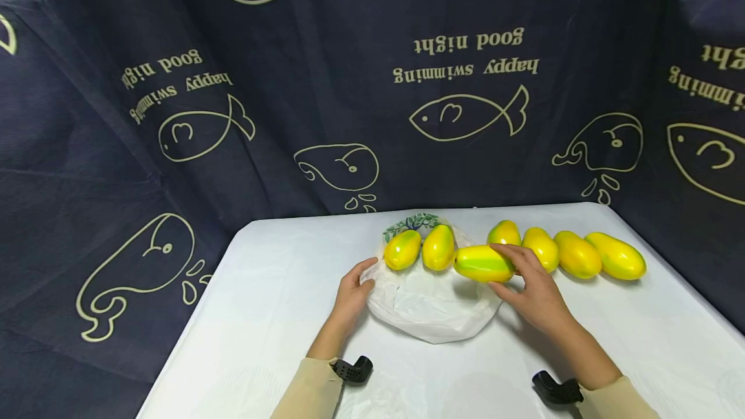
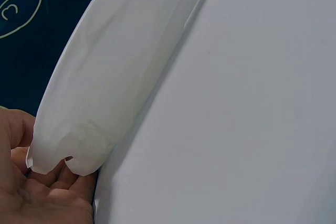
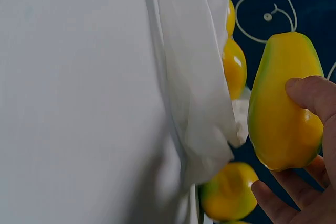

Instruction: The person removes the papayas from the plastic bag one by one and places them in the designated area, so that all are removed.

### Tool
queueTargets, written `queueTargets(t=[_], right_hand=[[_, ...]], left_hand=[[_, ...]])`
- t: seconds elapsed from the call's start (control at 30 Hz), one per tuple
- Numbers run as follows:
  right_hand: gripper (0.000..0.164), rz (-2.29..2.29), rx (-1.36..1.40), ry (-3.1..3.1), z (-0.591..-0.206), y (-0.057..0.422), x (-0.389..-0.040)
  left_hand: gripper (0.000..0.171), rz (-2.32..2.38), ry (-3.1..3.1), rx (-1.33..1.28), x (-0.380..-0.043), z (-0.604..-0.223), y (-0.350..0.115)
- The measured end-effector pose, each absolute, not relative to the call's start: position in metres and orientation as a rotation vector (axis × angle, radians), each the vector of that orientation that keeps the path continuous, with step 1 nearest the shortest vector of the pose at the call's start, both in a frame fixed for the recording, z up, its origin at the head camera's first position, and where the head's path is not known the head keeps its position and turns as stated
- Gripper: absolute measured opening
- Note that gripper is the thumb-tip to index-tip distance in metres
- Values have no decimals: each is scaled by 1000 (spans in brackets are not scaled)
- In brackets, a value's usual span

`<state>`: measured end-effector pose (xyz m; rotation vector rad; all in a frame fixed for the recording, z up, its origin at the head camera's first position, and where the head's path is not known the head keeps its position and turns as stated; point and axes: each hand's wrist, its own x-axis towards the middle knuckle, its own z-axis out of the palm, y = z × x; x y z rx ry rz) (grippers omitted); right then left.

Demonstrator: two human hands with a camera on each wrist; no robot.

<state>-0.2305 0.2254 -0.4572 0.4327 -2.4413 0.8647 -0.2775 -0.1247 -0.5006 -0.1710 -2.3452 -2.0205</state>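
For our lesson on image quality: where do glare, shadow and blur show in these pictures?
Head view: glare spots on the leftmost fruit; left wrist view: dim and grey, a shadow on the table along the bag; right wrist view: a broad, soft-edged shadow, a highlight on the held fruit, the lower fruit somewhat blurred.

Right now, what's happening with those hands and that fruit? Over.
Left hand holding white bag by its edge. Right hand gripping yellow-green fruit, raised over bag's right side. Nothing visible in the way.
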Motion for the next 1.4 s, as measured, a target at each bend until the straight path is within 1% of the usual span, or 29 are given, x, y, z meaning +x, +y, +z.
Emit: queueTargets(t=[0.3, 0.57, 0.87, 1.4], right_hand=[[73, 809, 378, -2455, -462, 246, -226], [73, 767, 333, -2487, -468, 265, -222], [73, 745, 261, -2546, -469, 283, -218], [70, 768, 159, -2653, -478, 296, -212]], left_hand=[[49, -2051, -2321, -176, -275, -495, -125], [49, -2032, -2334, -174, -279, -501, -128], [49, -2038, -2330, -166, -277, -499, -127], [48, -2016, -2350, -170, -276, -499, -125]])
